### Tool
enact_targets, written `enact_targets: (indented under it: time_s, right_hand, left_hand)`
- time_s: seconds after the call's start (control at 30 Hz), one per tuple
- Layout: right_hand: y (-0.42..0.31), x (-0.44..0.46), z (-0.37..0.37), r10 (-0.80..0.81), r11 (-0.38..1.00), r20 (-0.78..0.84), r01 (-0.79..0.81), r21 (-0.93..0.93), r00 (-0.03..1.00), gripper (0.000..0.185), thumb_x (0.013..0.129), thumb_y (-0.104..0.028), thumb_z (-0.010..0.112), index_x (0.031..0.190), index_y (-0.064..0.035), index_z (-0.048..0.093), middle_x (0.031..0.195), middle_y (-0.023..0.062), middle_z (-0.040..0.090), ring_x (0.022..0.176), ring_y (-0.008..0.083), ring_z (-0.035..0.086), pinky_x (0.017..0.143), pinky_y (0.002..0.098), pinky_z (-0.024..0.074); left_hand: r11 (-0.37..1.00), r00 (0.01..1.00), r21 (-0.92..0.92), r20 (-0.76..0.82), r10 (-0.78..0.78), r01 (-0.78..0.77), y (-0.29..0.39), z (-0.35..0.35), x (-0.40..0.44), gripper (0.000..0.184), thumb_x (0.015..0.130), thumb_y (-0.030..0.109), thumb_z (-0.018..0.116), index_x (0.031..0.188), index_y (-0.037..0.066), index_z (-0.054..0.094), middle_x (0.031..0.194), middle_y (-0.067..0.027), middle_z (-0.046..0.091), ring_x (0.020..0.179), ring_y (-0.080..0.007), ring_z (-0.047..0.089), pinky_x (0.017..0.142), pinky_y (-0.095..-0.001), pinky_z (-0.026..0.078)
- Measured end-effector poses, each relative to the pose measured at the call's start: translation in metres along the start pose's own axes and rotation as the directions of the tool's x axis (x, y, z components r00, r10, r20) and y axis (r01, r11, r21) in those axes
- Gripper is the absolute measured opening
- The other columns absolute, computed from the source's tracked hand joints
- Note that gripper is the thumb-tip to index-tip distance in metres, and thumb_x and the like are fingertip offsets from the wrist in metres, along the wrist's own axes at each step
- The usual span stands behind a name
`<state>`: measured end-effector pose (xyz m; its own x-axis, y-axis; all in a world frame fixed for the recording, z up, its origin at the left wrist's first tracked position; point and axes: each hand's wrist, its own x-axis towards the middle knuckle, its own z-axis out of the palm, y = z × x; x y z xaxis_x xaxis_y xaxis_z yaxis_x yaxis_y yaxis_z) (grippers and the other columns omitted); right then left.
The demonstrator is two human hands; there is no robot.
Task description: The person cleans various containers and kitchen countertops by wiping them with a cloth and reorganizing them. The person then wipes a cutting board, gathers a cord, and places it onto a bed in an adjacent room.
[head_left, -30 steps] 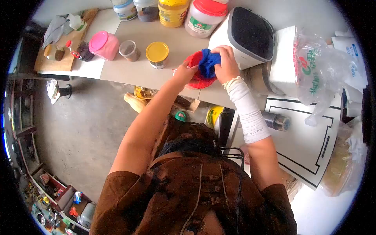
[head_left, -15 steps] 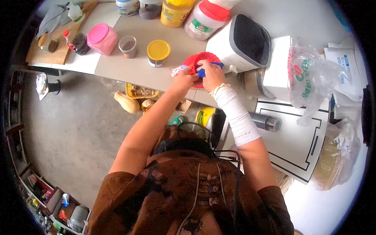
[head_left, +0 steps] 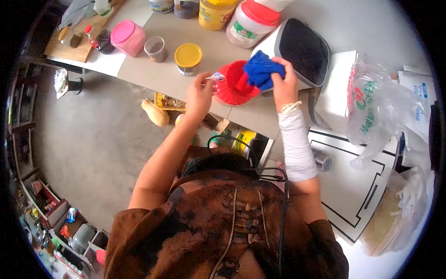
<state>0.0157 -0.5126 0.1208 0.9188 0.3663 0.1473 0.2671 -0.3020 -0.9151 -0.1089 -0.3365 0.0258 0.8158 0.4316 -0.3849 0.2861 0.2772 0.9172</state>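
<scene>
A red bowl-like container with a ribbed rim (head_left: 231,88) sits at the table's front edge. My right hand (head_left: 284,86) pinches a bunched blue cloth (head_left: 264,69) just above the container's right side. At the container's left rim is my left hand (head_left: 200,95), its thumb and fingertips closed on a small shiny plastic piece (head_left: 217,77). Behind my left hand stands a yellow-lidded tub (head_left: 188,56).
A white bin with a black lid (head_left: 302,51) stands behind the cloth. Large jars (head_left: 253,23) line the wall. Farther left are a small clear cup (head_left: 155,49) and a pink jar (head_left: 127,39). Plastic bags (head_left: 376,102) hang at the right.
My right hand has lifted the blue cloth up and right, out of the red container. My left hand has moved left to the rim, away from my right hand.
</scene>
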Motion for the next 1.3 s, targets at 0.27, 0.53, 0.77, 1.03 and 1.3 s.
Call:
enact_targets:
  time_s: [0.27, 0.53, 0.77, 1.03, 1.3]
  right_hand:
    - [0.04, 0.009, -0.005, -0.044, 0.996, 0.268, 0.023, 0.081, 0.963, 0.045, 0.084, -0.005, 0.061, 0.127, -0.0011, 0.048, 0.121, 0.0166, 0.057, 0.111, 0.0259, 0.058, 0.092, 0.0341, 0.0479]
    - [0.11, -0.002, 0.013, 0.036, 0.971, 0.317, 0.042, -0.237, 0.948, 0.045, 0.083, -0.024, 0.064, 0.118, -0.0005, 0.051, 0.107, 0.0232, 0.062, 0.096, 0.0389, 0.061, 0.085, 0.0449, 0.0478]
    - [0.111, -0.004, 0.032, 0.205, 0.869, 0.268, -0.049, -0.493, 0.941, 0.025, 0.084, -0.02, 0.057, 0.1, -0.0014, 0.051, 0.091, 0.0262, 0.063, 0.086, 0.0455, 0.06, 0.076, 0.0543, 0.0466]
    - [0.104, -0.014, 0.04, 0.292, 0.862, 0.158, -0.187, -0.471, 0.943, 0.029, 0.085, -0.017, 0.055, 0.111, -0.0018, 0.054, 0.098, 0.0272, 0.063, 0.089, 0.0438, 0.061, 0.079, 0.0518, 0.0481]
    - [0.11, -0.014, 0.038, 0.237, 0.91, 0.199, -0.146, -0.389, 0.951, 0.02, 0.086, -0.015, 0.051, 0.102, -0.0034, 0.048, 0.09, 0.0279, 0.062, 0.086, 0.0481, 0.058, 0.077, 0.0554, 0.0448]
  left_hand:
    - [0.972, 0.975, -0.122, -0.126, 0.184, -0.199, 0.059, 0.038, -0.029, 0.023, 0.089, 0.01, 0.062, 0.11, 0.001, 0.064, 0.094, -0.001, 0.063, 0.085, -0.0076, 0.056, 0.079, -0.0226, 0.047]
    - [0.371, 0.828, 0.751, 0.418, 0.374, -0.546, 0.056, 0.066, -0.045, 0.048, 0.077, 0.011, 0.066, 0.123, 0.009, 0.054, 0.105, -0.0127, 0.062, 0.097, -0.0317, 0.058, 0.084, -0.0398, 0.049]
    - [-0.177, 0.654, 0.741, 0.66, 0.371, -0.648, 0.029, 0.071, -0.033, 0.034, 0.075, 0.013, 0.058, 0.108, 0.006, 0.058, 0.091, -0.0046, 0.054, 0.091, -0.024, 0.051, 0.077, -0.0353, 0.046]
    - [-0.079, 0.596, 0.721, 0.624, 0.504, -0.688, 0.032, 0.038, -0.032, 0.021, 0.074, 0.01, 0.059, 0.096, 0.008, 0.058, 0.087, -0.0072, 0.053, 0.084, -0.0265, 0.052, 0.073, -0.0378, 0.047]
    - [0.146, 0.669, 0.804, 0.362, 0.648, -0.577, 0.092, 0.013, -0.024, 0.028, 0.073, 0.005, 0.064, 0.1, 0.01, 0.066, 0.092, -0.0081, 0.061, 0.093, -0.0289, 0.056, 0.08, -0.0396, 0.048]
